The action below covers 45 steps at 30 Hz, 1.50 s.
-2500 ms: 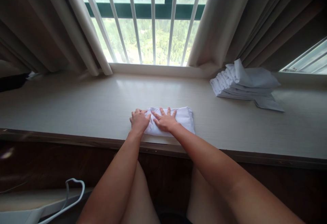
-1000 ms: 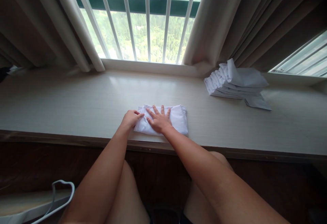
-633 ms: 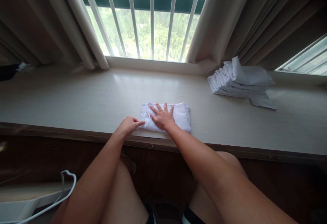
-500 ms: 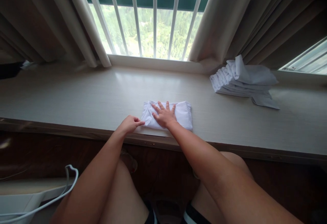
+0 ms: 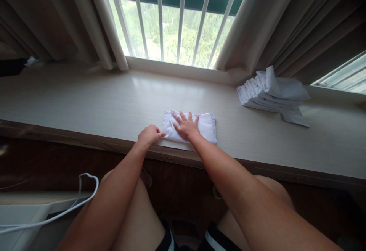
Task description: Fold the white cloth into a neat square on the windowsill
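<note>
Folded cloth (image 5: 204, 127) under my right grip (image 5: 187, 126): plain white, no pattern. Stack of cloths (image 5: 271, 92) near the surface's far right edge: same white. Surface (image 5: 85, 98): pale beige, faint wood grain, dark brown front edge. Curtains (image 5: 286, 22): beige-brown. Window bars (image 5: 181, 18): white; frame behind them dark green. Cable (image 5: 71, 205): white.

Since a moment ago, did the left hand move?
Yes. The left hand slid off the cloth toward the ledge front edge, at the cloth's left corner.
</note>
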### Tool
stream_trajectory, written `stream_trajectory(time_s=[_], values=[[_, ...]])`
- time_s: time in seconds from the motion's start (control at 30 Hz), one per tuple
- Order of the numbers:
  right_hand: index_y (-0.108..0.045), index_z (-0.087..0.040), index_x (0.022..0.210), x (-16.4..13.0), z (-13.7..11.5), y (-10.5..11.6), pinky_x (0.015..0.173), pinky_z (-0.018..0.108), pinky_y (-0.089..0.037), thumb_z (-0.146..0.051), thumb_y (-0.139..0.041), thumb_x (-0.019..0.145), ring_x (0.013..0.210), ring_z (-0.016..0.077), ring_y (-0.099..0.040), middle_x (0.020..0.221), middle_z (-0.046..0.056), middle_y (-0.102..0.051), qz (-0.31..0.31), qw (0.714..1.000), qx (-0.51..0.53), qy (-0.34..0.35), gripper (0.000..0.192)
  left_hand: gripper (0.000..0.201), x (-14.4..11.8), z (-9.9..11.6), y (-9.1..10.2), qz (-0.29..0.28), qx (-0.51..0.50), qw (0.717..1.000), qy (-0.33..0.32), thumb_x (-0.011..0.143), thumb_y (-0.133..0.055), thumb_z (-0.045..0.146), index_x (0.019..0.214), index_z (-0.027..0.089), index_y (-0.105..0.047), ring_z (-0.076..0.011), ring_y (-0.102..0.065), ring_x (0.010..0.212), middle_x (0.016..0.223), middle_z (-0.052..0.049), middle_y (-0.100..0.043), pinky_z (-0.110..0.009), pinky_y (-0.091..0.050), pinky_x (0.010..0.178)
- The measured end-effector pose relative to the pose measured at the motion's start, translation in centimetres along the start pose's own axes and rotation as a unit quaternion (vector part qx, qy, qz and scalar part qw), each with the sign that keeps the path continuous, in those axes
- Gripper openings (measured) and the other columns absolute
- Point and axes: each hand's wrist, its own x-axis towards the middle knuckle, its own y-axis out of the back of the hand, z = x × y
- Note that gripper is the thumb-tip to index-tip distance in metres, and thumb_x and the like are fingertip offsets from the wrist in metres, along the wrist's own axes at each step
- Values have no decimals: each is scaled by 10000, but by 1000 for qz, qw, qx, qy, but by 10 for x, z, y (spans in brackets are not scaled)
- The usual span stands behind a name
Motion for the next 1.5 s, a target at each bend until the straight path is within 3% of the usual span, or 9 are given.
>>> stream_trajectory(time_s=[0.17,0.27,0.37,0.5,0.67,0.83,1.0,1.23,1.5], values=[[-121,-532,1641,0,0,-1,1211,797,59,-703,-197,1018,1621,448,37,1762,-98,-43,3,1000,1,1,650,431,-23,21,1,114,67,991,-36,930,-585,572,1114,215,-741,-342,-620,1172,1162,-168,-717,-406,-474,981],[-115,-524,1644,1,1,-2,1213,795,52,-699,-185,1020,1622,444,43,1763,-97,-25,1,1000,-4,1,651,561,-34,32,-16,179,138,953,-201,1001,-477,549,1471,258,-573,-333,-413,1477,1573,-139,-507,-439,-395,1172],[-123,-528,1642,3,2,-3,1213,796,46,-704,-179,1019,1622,443,36,1763,-100,-27,1,1000,-1,3,649,687,-37,29,-42,111,200,937,-263,1049,-340,529,1668,236,-282,-281,-175,1626,1743,-94,-245,-496,-244,1298],[-141,-530,1639,5,3,-5,1204,800,71,-718,-183,1015,1622,445,30,1762,-101,-43,6,1000,7,3,654,745,-33,16,-60,61,229,953,-191,1052,-290,560,1694,214,-141,-263,-158,1640,1755,-97,-138,-600,-112,1325],[-142,-531,1639,5,2,-5,1209,792,86,-708,-193,1015,1625,436,44,1761,-109,-41,7,1000,13,3,650,767,-28,24,-50,89,194,971,-110,1050,-172,581,1681,146,-205,-302,-171,1637,1736,-163,-185,-658,-167,1296],[-113,-519,1647,4,1,-2,1208,798,64,-699,-171,1020,1620,449,72,1763,-98,2,-8,1000,2,6,655,758,-12,46,-51,121,171,959,-193,1056,-205,554,1692,145,-141,-258,-74,1654,1750,-128,-133,-557,-130,1333],[-131,-515,1648,5,1,-3,1214,791,68,-692,-166,1023,1624,439,56,1762,-100,-6,-8,1000,0,4,650,708,15,44,-51,52,146,979,-129,1054,-184,565,1680,237,-227,-272,-200,1631,1740,-91,-206,-642,-97,1314],[-222,-499,1640,5,0,-6,1219,790,77,-662,-167,1026,1624,442,21,1758,-108,-73,14,999,28,6,638,702,40,58,-42,162,161,963,-142,1058,-221,447,1684,132,-184,-270,-110,1650,1746,-145,-145,-605,-114,1323],[-171,-511,1646,4,1,-3,1228,783,62,-633,-167,1032,1626,436,27,1756,-128,-25,8,1000,19,4,626,685,60,54,-48,57,146,980,-121,1049,-121,483,1681,240,-220,-249,-117,1649,1756,-47,-130,-651,-104,1313]])
